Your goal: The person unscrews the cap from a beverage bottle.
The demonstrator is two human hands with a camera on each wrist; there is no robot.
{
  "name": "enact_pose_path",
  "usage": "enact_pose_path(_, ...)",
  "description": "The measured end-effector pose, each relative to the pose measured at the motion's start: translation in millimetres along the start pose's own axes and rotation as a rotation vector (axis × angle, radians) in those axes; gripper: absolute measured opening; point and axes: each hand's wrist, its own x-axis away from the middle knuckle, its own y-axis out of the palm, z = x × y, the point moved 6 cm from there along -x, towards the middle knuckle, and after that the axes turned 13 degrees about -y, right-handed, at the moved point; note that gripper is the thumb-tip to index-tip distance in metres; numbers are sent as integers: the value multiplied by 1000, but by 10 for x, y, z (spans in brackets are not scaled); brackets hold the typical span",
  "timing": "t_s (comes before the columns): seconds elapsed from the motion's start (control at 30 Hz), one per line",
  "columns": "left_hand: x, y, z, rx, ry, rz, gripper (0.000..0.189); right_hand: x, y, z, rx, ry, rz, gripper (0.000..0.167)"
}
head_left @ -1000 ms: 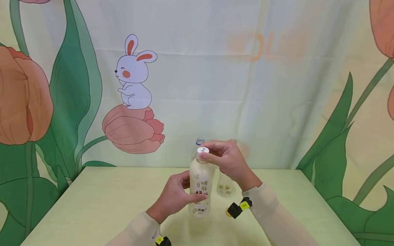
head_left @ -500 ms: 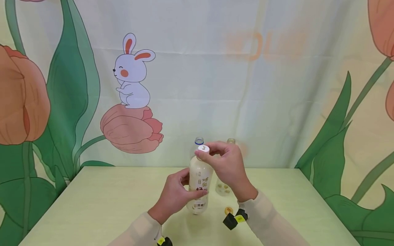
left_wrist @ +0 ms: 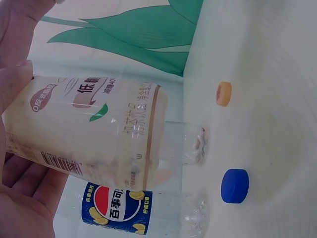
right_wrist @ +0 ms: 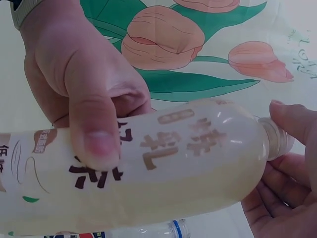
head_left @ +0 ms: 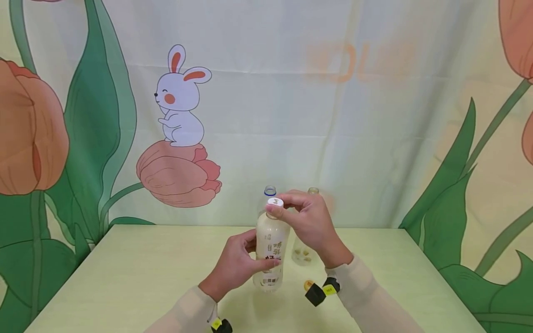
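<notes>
A clear bottle of pale milky drink is held over the table, upright in the head view. My left hand grips its body, thumb across the printed front. In the left wrist view the bottle's base shows raised from the tabletop. My right hand pinches the white cap at the bottle's neck between thumb and fingers. Seen from the right wrist, the left thumb presses over dark lettering, and the right fingers wrap the neck end.
Behind stand two uncapped bottles: one with a blue Pepsi label, one clear bottle partly covered by my right hand. On the table lie an orange cap and a blue cap. A printed cloth backdrop hangs at the back.
The bottle tilted slightly half a second ago and is straighter again now. My right hand keeps its pinch on the cap, with small shifts of the wrist; the left grip stays the same.
</notes>
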Motion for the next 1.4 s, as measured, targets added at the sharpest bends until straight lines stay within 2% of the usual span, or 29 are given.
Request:
enact_pose_path(0.2, -17, 5, -20, -4, -18, -22, 52, -5, 1, 34, -51, 6, -21, 13)
enact_pose_path(0.33, -25, 4, -20, -1, -15, -9, 53, 13, -3, 79, -63, 54, 4, 14)
enact_pose_path(0.5, -34, -5, -21, -38, -3, 44, 54, 40, -29, 124, -35, 131, 80, 19)
enact_pose_path(0.67, -32, -18, -3, -76, 31, 105, 53, 57, -32, 93, 30, 157, 137, 24)
enact_pose_path(0.83, -20, -12, 27, -91, 53, 121, 50, 45, -25, 12, 68, 123, 153, 23)
enact_pose_path(1.07, -21, -30, 22, -102, 33, 133, 49, 22, -11, -55, 92, 39, 115, 16)
enact_pose_path(1.23, -45, -29, 2, -77, 34, 88, 50, 2, -7, -41, 85, 13, 72, 14)
enact_pose_path(1.4, -69, -33, -28, -50, 4, 23, 52, -40, -17, -5, 48, -25, 7, 9)
